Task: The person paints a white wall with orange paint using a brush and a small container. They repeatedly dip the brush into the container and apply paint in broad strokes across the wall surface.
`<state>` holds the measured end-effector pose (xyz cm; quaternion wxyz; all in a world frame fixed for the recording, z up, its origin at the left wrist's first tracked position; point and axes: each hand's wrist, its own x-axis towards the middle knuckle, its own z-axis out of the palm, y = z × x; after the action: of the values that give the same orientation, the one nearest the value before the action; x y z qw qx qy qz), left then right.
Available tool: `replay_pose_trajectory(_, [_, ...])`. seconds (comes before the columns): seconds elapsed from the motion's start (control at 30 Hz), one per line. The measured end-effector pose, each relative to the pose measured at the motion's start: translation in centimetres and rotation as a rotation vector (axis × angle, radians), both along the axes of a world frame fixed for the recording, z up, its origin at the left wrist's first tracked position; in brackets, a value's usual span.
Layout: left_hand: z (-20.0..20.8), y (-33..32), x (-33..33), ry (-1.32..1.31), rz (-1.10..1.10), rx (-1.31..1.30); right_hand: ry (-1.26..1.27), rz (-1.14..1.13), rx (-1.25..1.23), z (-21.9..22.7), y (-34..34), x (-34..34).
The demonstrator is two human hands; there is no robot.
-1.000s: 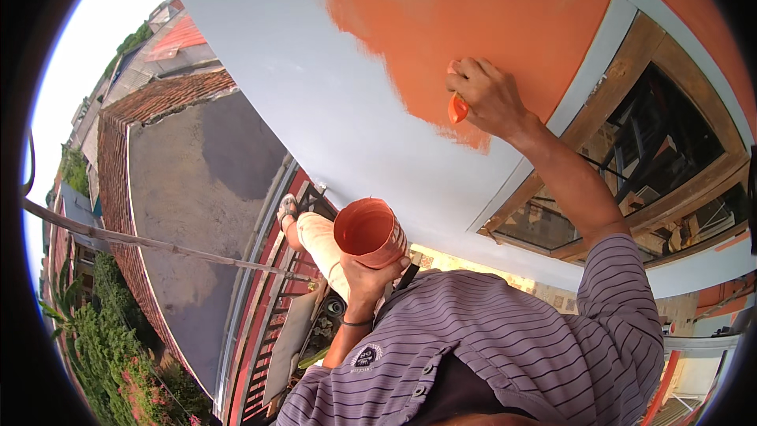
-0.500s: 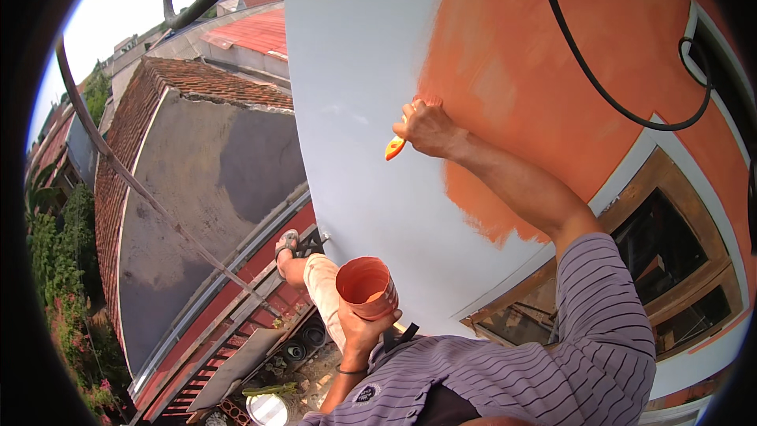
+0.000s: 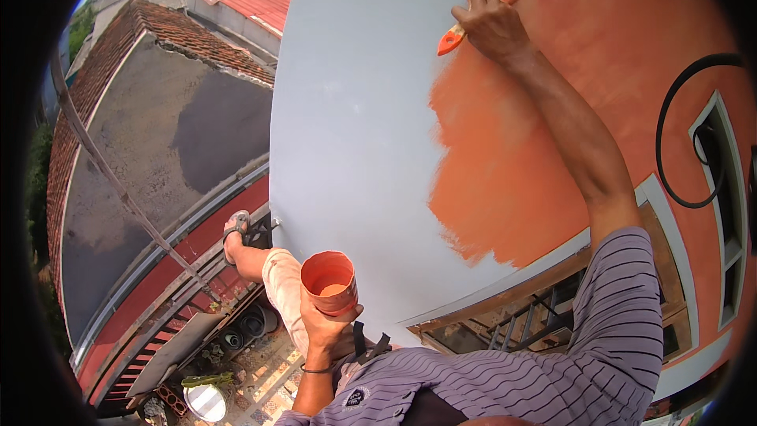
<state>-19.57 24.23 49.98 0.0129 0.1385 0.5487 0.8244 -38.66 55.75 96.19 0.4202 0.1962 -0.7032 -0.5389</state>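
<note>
My right hand [image 3: 495, 28] grips a paintbrush [image 3: 451, 40] with an orange and pale handle. Its orange-stained bristles touch the wall high up, by the border between orange paint [image 3: 505, 166] and the pale, bluish-white surface [image 3: 355, 126]. Low in front of my body, my left hand [image 3: 326, 330] is wrapped round a paint pot [image 3: 330, 282], a round container stained orange with orange paint inside. The pot is held upright, its mouth facing up, well apart from the brush.
A black cable [image 3: 666, 134] loops over the wall at right. Below are wood-framed windows [image 3: 544, 315]. My sandalled foot [image 3: 235, 233] rests by a railing [image 3: 158, 363] at left. A neighbouring tiled roof [image 3: 213, 43] stands beyond, and a white bucket [image 3: 206, 402] is on the floor far below.
My right hand and the brush have moved up and to the right along the wall. The whole view has shifted, and more orange shows on the wall's left border. The pot stays in my left hand.
</note>
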Motion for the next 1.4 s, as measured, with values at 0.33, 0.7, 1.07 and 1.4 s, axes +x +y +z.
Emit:
replay_pose_trajectory(0.33, [-0.3,-0.4,-1.2,0.004,-0.004,0.059,-0.235,0.136,-1.008,10.8,1.1,-1.6])
replay_pose_trajectory(0.7, [0.4,-0.7,-1.5,0.036,-0.024,0.034,-0.589,-0.095,-0.62,-0.4,-2.7,0.0])
replay_pose_trajectory(1.07, [0.6,-1.6,-2.7,0.032,0.028,-0.042,0.163,0.353,0.106,24.5,1.9,-2.2])
replay_pose_trajectory(1.4, [0.6,-2.0,-2.4,0.07,-0.022,-0.01,-0.393,0.245,-0.873,12.0,1.3,4.4])
